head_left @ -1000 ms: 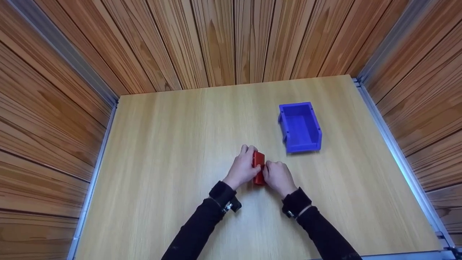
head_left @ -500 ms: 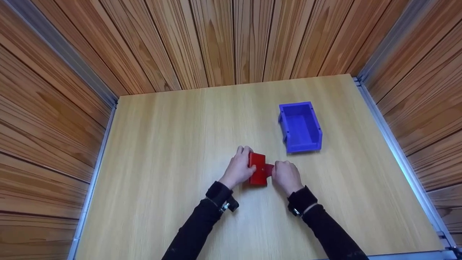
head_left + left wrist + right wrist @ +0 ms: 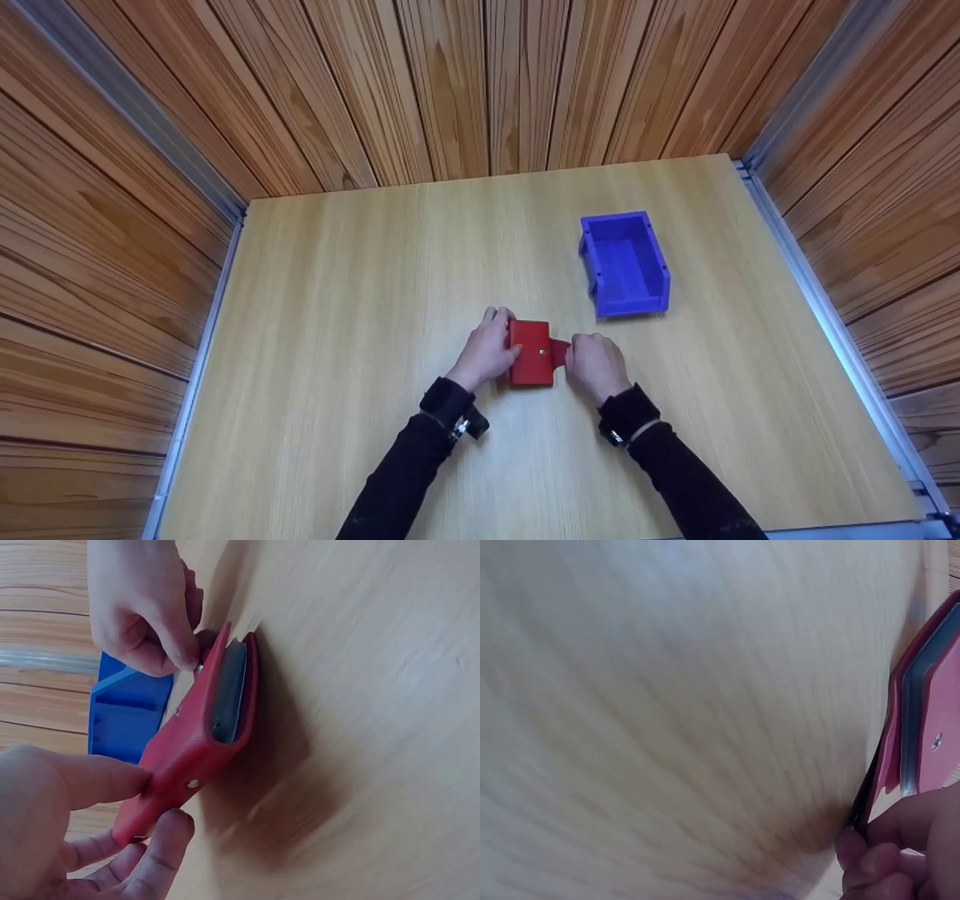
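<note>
A red card holder (image 3: 529, 354) with a snap stud is held just over the table between both hands. In the left wrist view, clear plastic sleeves (image 3: 229, 694) show between its two red covers. My left hand (image 3: 484, 351) grips the spine side, thumb on the upper cover and fingers beneath. Its closing strap (image 3: 559, 352) stretches out to the right, away from the cover. My right hand (image 3: 598, 367) pinches the strap's end between thumb and curled fingers. In the right wrist view the snap stud (image 3: 937, 741) lies uncovered on the front.
A blue open-topped bin (image 3: 625, 266) stands on the wooden table (image 3: 375, 300), behind and right of the hands. Wood-panelled walls (image 3: 480, 90) enclose the left, back and right sides. Metal rails (image 3: 832, 300) run along the table's edges.
The strap has come off the front cover and points right, pulled by the right hand. The card holder has tilted flatter, cover upward, and the left hand has shifted slightly left.
</note>
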`<state>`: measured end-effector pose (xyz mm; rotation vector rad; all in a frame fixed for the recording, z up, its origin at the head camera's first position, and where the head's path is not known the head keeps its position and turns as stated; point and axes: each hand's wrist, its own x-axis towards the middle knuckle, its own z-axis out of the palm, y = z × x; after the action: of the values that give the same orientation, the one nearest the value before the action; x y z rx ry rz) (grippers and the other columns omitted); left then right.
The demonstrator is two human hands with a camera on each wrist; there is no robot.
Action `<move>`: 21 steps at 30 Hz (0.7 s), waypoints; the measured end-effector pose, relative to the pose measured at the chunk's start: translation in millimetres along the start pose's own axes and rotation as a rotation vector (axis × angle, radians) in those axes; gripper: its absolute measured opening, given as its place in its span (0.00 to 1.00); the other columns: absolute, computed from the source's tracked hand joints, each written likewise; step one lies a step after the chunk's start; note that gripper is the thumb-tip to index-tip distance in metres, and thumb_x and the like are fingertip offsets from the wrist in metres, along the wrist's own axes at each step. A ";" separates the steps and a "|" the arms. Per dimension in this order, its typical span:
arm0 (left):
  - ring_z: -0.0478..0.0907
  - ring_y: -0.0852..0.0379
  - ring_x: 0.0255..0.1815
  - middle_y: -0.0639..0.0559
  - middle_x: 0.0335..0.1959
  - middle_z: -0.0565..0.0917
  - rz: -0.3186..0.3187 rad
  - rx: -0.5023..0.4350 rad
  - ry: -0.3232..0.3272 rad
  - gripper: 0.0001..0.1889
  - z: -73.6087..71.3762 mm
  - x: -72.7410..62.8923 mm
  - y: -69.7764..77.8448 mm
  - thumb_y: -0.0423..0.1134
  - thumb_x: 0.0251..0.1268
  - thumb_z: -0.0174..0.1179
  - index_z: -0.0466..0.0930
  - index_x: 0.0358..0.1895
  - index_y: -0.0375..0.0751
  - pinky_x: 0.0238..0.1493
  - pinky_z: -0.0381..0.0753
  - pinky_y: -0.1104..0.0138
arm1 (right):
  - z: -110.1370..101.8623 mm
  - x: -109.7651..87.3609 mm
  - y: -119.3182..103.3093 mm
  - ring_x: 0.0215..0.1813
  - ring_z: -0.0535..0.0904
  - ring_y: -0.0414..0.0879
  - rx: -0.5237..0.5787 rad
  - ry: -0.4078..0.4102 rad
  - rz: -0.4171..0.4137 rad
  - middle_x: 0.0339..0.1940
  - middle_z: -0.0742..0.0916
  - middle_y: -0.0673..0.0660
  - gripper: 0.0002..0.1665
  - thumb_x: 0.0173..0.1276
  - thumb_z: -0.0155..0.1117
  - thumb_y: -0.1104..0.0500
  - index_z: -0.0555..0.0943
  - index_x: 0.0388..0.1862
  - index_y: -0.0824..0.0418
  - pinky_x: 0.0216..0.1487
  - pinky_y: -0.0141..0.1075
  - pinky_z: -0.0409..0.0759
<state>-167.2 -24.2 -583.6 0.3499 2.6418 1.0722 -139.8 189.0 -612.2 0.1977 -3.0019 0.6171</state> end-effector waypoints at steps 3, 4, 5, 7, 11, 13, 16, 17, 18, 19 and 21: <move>0.79 0.49 0.47 0.43 0.55 0.75 0.001 0.007 -0.006 0.23 0.1 0.1 -3.6 0.34 0.68 0.67 0.71 0.62 0.38 0.52 0.81 0.58 | -0.6 0.4 -0.2 0.26 0.84 0.65 -0.001 -0.016 0.011 0.20 0.86 0.65 0.14 0.66 0.59 0.67 0.79 0.19 0.65 0.29 0.56 0.79; 0.79 0.49 0.47 0.43 0.55 0.75 -0.002 0.010 -0.009 0.23 0.3 0.2 -4.8 0.34 0.68 0.67 0.71 0.63 0.37 0.52 0.81 0.58 | -0.8 0.5 -0.2 0.26 0.84 0.65 -0.001 -0.021 0.016 0.20 0.85 0.64 0.14 0.66 0.59 0.66 0.79 0.19 0.65 0.29 0.56 0.79; 0.80 0.49 0.48 0.43 0.55 0.75 -0.004 0.016 -0.010 0.23 0.7 0.2 -6.0 0.34 0.68 0.67 0.71 0.63 0.37 0.53 0.81 0.57 | -1.3 0.6 -0.4 0.26 0.84 0.65 0.000 -0.022 0.018 0.19 0.85 0.64 0.15 0.66 0.59 0.66 0.78 0.18 0.65 0.29 0.56 0.78; 0.80 0.48 0.49 0.42 0.56 0.75 -0.013 0.021 -0.014 0.23 1.8 0.1 -8.4 0.34 0.69 0.66 0.71 0.63 0.36 0.54 0.81 0.57 | -1.9 0.4 -0.6 0.26 0.84 0.65 -0.001 -0.023 0.020 0.20 0.85 0.64 0.15 0.66 0.59 0.66 0.78 0.18 0.64 0.28 0.56 0.78; 0.81 0.46 0.50 0.41 0.55 0.75 -0.022 0.042 -0.013 0.22 4.6 -0.7 -12.5 0.35 0.70 0.65 0.71 0.63 0.35 0.55 0.82 0.55 | -2.5 -0.1 -0.5 0.26 0.83 0.65 -0.003 -0.020 0.015 0.20 0.85 0.65 0.15 0.66 0.59 0.66 0.78 0.18 0.64 0.28 0.56 0.78; 0.81 0.46 0.48 0.41 0.54 0.75 -0.019 0.063 -0.012 0.22 5.8 -1.1 -13.9 0.36 0.70 0.65 0.72 0.63 0.34 0.54 0.82 0.55 | -2.3 -0.1 -0.1 0.26 0.83 0.65 -0.004 -0.019 0.013 0.20 0.85 0.65 0.15 0.66 0.60 0.65 0.78 0.19 0.64 0.28 0.56 0.77; 0.81 0.47 0.43 0.41 0.53 0.74 -0.008 0.102 -0.008 0.22 7.6 -1.1 -15.0 0.37 0.71 0.64 0.72 0.63 0.32 0.52 0.83 0.55 | -2.1 0.0 0.3 0.26 0.83 0.65 -0.006 -0.019 0.012 0.20 0.85 0.65 0.14 0.66 0.61 0.65 0.78 0.19 0.64 0.28 0.56 0.77; 0.81 0.47 0.42 0.42 0.53 0.74 -0.007 0.114 -0.006 0.22 8.1 -1.2 -15.0 0.37 0.71 0.64 0.72 0.63 0.32 0.51 0.83 0.56 | -2.1 0.1 0.3 0.26 0.83 0.65 -0.009 -0.019 0.012 0.20 0.85 0.65 0.14 0.66 0.61 0.65 0.79 0.19 0.64 0.29 0.56 0.77; 0.80 0.48 0.41 0.41 0.53 0.74 -0.004 0.126 -0.002 0.22 8.5 -1.3 -14.6 0.37 0.70 0.64 0.73 0.63 0.32 0.50 0.83 0.56 | -1.9 0.4 0.4 0.26 0.83 0.65 -0.011 -0.020 0.012 0.20 0.85 0.65 0.14 0.66 0.61 0.65 0.79 0.19 0.65 0.29 0.56 0.77; 0.80 0.48 0.41 0.41 0.53 0.73 -0.004 0.141 0.003 0.23 9.3 -1.4 -13.6 0.37 0.70 0.64 0.72 0.64 0.31 0.50 0.84 0.56 | -1.8 0.7 0.7 0.26 0.83 0.65 -0.013 -0.022 0.011 0.20 0.86 0.65 0.13 0.66 0.61 0.65 0.79 0.20 0.65 0.29 0.56 0.77; 0.82 0.47 0.42 0.41 0.54 0.74 0.005 0.188 0.030 0.25 11.6 -1.9 -9.9 0.37 0.70 0.64 0.72 0.66 0.30 0.50 0.84 0.56 | -2.0 1.1 1.5 0.27 0.83 0.65 -0.012 -0.033 0.014 0.21 0.86 0.65 0.13 0.66 0.61 0.65 0.79 0.20 0.65 0.29 0.56 0.77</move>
<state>-162.8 -24.2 -598.3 0.3811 2.7774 0.8377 -141.0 191.1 -610.8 0.1879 -3.0404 0.6031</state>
